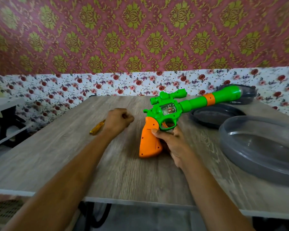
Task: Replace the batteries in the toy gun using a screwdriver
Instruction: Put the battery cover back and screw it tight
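The right hand (172, 142) clasped the orange grip of the green plastic toy gun (167, 110) on the wood-grain table (107, 164), while the left hand (118, 120) was fisted beside the yellow-handled screwdriver (97, 127).

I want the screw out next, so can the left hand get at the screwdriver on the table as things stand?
Probably yes. The screwdriver lies on the table right beside the left hand, its tip end hidden behind that fist. Nothing lies between them, and the right hand holds the toy gun clear to the other side.

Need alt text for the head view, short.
A person's right hand grips a green and orange toy gun by its handle on a wooden table. The left hand, fisted, hovers over a yellow screwdriver; grey plastic bowls sit right.
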The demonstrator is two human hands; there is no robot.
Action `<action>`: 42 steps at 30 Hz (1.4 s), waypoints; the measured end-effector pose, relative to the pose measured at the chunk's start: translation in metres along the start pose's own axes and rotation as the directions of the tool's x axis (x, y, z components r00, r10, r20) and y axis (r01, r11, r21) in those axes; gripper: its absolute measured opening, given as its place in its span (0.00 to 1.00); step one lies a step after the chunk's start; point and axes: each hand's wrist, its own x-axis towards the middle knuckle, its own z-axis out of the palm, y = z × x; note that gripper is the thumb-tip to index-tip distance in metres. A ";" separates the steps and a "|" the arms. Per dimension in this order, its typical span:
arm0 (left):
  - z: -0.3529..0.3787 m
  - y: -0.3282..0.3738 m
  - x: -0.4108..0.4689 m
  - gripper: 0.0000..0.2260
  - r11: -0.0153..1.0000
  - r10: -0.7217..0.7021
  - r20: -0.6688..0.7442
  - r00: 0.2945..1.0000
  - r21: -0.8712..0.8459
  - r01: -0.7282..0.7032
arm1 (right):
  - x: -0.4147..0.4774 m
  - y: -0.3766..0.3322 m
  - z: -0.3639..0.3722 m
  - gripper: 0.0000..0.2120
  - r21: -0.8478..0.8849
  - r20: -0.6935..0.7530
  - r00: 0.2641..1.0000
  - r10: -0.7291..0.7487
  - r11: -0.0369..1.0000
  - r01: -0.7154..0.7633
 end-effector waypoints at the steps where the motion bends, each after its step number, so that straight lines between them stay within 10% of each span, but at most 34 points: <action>1: -0.005 0.010 -0.011 0.11 0.992 -0.025 -0.010 1.000 -0.125 0.024 | 0.000 0.000 0.000 0.28 -0.001 -0.004 1.000 0.004 1.000 -0.004; 9: -0.011 0.038 -0.077 0.11 0.770 -0.209 0.175 0.962 -0.577 0.273 | 0.000 0.001 0.001 0.33 -0.026 -0.009 1.000 0.017 1.000 -0.017; 18: -0.013 0.038 -0.078 0.12 0.706 -0.188 0.393 0.900 -0.583 0.402 | 0.000 0.001 0.000 0.30 -0.015 0.001 1.000 0.017 1.000 -0.017; 42: -0.009 0.034 -0.078 0.11 0.764 -0.154 0.441 0.884 -0.515 0.390 | 0.006 0.005 -0.006 0.33 -0.009 0.069 0.997 0.038 0.999 -0.037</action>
